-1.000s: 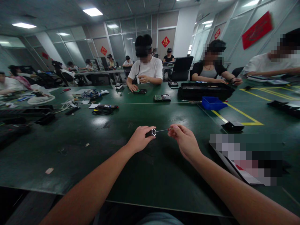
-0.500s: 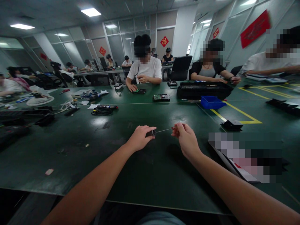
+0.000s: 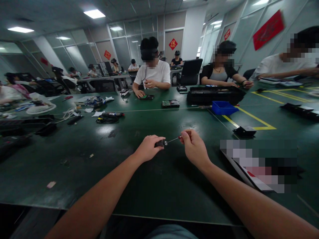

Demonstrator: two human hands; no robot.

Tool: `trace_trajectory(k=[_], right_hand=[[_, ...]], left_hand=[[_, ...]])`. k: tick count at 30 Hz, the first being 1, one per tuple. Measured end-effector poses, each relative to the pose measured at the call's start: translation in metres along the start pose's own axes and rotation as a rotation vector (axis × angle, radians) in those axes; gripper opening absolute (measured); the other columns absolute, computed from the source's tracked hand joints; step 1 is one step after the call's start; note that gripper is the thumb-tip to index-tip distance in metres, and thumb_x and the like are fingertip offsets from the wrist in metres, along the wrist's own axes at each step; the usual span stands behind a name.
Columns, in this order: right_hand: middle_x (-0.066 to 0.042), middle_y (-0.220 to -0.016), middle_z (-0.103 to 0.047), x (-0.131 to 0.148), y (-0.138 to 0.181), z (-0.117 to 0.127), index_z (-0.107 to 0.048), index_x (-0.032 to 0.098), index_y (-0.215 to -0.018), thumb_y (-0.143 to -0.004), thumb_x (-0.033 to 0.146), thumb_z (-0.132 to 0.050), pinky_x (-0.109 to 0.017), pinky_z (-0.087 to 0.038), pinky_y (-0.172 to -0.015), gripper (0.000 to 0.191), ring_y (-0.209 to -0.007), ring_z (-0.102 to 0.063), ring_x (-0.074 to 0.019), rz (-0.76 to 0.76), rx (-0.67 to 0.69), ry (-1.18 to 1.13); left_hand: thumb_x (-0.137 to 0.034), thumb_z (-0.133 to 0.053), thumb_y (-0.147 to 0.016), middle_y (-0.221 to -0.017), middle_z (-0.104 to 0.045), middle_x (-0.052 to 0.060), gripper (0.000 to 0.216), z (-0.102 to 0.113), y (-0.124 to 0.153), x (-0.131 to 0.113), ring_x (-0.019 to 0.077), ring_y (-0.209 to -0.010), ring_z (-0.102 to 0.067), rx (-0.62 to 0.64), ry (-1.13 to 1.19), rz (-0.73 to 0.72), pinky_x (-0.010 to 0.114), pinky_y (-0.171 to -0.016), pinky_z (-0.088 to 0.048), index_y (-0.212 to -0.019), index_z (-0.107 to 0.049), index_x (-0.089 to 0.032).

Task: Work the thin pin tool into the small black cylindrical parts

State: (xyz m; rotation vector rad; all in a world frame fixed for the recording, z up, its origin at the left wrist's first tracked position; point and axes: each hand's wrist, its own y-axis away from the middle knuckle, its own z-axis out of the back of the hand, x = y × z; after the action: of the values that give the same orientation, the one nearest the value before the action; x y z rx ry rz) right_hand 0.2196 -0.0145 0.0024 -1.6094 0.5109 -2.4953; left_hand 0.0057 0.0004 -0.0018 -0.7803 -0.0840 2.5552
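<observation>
Shifted slightly leftward in the head view since the earlier frame: right hand (image 3: 195,149), clamped by its fingertips on the reddish end of a thin rod (image 3: 173,139). Newly visible at the mouth of the dark cylinder (image 3: 159,143): a small bright piece (image 3: 166,143); cannot tell about contact with the rod. Gripped mid-frame above the green surface (image 3: 161,186) between thumb and fingers of the left hand (image 3: 148,149). Could drop the piece through a slanted push or loose grip. Pointing mouth-first toward frame right, long axis roughly level.
</observation>
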Motion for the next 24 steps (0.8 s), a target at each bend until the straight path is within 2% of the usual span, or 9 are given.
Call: trace_trajectory(k=[4,10,14,17,20,24], right_hand=[[-0.005,-0.083,-0.067,0.002,0.000,0.001,-0.057,0.022,-0.094,-0.098,0.042,-0.043,-0.037,-0.046,-0.074,0.025,-0.078,-0.064,-0.0219,-0.001,0.004,0.040],[-0.005,-0.083,-0.067,-0.001,-0.001,0.001,-0.058,0.022,-0.096,-0.099,0.042,-0.043,-0.036,-0.046,-0.074,0.025,-0.078,-0.063,-0.0213,0.000,-0.010,0.027],[-0.005,-0.084,-0.067,0.000,-0.001,0.002,-0.058,0.022,-0.096,-0.098,0.041,-0.043,-0.035,-0.046,-0.073,0.025,-0.079,-0.063,-0.0210,-0.013,0.011,-0.002],[-0.004,-0.084,-0.067,0.001,0.000,0.002,-0.059,0.022,-0.095,-0.098,0.042,-0.044,-0.036,-0.046,-0.073,0.025,-0.079,-0.063,-0.0212,-0.014,0.019,-0.011],[-0.005,-0.085,-0.068,0.001,0.000,0.002,-0.060,0.022,-0.096,-0.098,0.044,-0.045,-0.036,-0.046,-0.074,0.026,-0.080,-0.064,-0.0215,-0.020,0.023,-0.025],[-0.004,-0.085,-0.068,-0.001,0.000,0.001,-0.060,0.023,-0.095,-0.098,0.044,-0.045,-0.036,-0.046,-0.075,0.026,-0.081,-0.064,-0.0214,-0.020,0.020,-0.039]], left_hand=[[-0.023,-0.069,-0.086,-0.114,-0.066,0.006,0.037,0.001,0.001,-0.003,0.0244,-0.107,-0.060,-0.037,0.062,0.021,0.040,-0.097,-0.044,-0.122,-0.066,-0.023],[-0.025,-0.072,-0.082,-0.111,-0.066,0.005,0.034,0.003,0.002,-0.003,0.0222,-0.101,-0.061,-0.214,0.186,0.116,0.035,-0.090,-0.047,-0.114,-0.062,-0.021],[-0.024,-0.061,-0.089,-0.114,-0.064,0.006,0.034,0.007,0.003,-0.002,0.0208,-0.103,-0.060,-0.298,0.233,0.152,0.035,-0.091,-0.045,-0.122,-0.055,-0.021],[-0.033,-0.054,-0.094,-0.101,-0.064,0.005,0.023,0.010,0.004,-0.004,0.0193,-0.090,-0.060,-0.256,0.219,0.177,0.033,-0.080,-0.046,-0.113,-0.055,-0.020],[-0.044,-0.058,-0.091,-0.084,-0.062,0.001,0.025,0.011,0.005,-0.007,0.0177,-0.074,-0.057,-0.160,0.144,0.196,0.030,-0.066,-0.042,-0.096,-0.057,-0.020],[-0.033,-0.060,-0.088,-0.090,-0.065,0.002,0.014,0.006,0.005,-0.008,0.0182,-0.081,-0.060,-0.088,0.057,0.127,0.030,-0.070,-0.043,-0.094,-0.060,-0.020]])
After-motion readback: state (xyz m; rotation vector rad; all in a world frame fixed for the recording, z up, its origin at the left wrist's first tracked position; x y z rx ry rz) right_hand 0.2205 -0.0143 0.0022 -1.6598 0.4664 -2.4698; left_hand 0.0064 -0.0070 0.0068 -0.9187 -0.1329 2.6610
